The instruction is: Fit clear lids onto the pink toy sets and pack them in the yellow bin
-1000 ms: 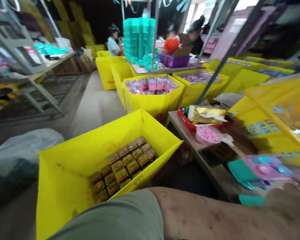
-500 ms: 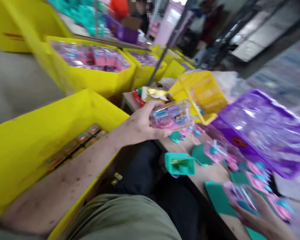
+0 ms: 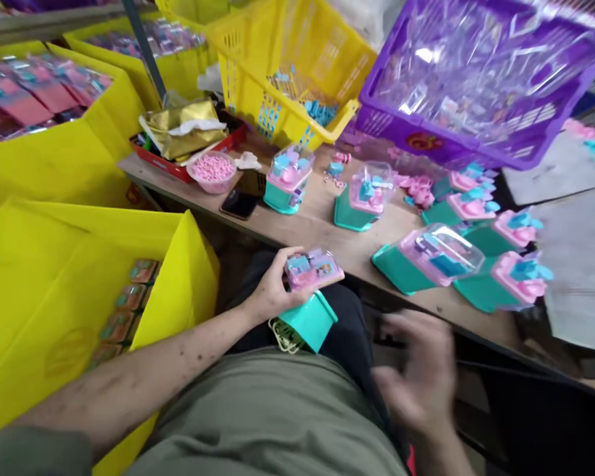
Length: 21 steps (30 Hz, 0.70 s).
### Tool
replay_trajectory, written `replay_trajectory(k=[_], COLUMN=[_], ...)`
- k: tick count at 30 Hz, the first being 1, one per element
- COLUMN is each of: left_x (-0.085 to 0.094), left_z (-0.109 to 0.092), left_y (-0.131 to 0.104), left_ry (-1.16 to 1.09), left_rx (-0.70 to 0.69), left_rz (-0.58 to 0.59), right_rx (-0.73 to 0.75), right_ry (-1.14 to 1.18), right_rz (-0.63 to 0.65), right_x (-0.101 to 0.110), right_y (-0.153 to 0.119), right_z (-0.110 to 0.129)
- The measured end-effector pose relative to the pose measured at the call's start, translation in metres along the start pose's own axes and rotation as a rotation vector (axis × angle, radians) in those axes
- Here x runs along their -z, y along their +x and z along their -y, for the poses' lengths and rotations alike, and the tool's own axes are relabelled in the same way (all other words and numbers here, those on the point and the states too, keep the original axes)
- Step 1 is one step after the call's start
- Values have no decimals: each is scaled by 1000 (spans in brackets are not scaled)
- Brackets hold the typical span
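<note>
My left hand grips a small pink toy case with a clear cover and blue and purple parts inside, held over my lap. Directly below it sits a teal box with pale yellow-green strings at its lower end; I cannot tell if the two touch. My right hand, smeared by motion, is off the table's front edge with fingers apart and nothing in it. Nearest to it on the table lies a teal-and-pink toy box with a clear cover.
More teal-and-pink toys stand on the wooden table. Behind them are a yellow basket and a purple crate of clear covers. A bowl of pink bits and a phone lie left. Yellow bins flank my left.
My left hand has brought the toy case back over my lap. My right hand has let go of a teal-and-pink toy box, now on the table. The view has turned rightward.
</note>
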<state>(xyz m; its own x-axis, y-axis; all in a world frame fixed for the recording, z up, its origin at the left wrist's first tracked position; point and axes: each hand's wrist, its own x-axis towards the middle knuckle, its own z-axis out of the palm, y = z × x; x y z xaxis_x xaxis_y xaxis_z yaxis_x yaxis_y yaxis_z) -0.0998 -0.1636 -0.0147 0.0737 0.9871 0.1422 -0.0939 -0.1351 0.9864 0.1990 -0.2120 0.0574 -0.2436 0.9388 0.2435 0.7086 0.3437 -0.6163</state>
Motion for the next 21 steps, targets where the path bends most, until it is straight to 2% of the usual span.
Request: replay_trajectory(k=[1, 3, 6, 9, 11, 13, 15, 18, 21], left_x=[-3, -8, -14, -12, -2, 14, 34, 58, 65], left_z=[4, 9, 11, 8, 0, -16, -41, -88, -126], left_y=[-3, -4, -2, -1, -4, -8, -11, -9, -8], left_ry=[-33, -56, -21, -13, -28, -38, -18, 65, 178], left_rx=[8, 9, 23, 61, 49, -2, -64, -103, -57], left_rz=[-41, -95, -165, -329, -387, -336, -214, 1, 231], right_rx=[146, 274, 223, 101, 26, -37, -128, -242, -328], right_ry=[76, 211, 262, 232, 257, 383, 591, 866, 1062], right_rz=[160, 309, 391, 469, 475, 498, 591, 859, 1127], right_x=[-19, -51, -77, -87, -90, -89, -84, -76, -84], right_y=[-7, -8, 6, 17, 25, 38, 56, 83, 90], right_z=[6, 13, 14, 12, 11, 10, 7, 2, 1])
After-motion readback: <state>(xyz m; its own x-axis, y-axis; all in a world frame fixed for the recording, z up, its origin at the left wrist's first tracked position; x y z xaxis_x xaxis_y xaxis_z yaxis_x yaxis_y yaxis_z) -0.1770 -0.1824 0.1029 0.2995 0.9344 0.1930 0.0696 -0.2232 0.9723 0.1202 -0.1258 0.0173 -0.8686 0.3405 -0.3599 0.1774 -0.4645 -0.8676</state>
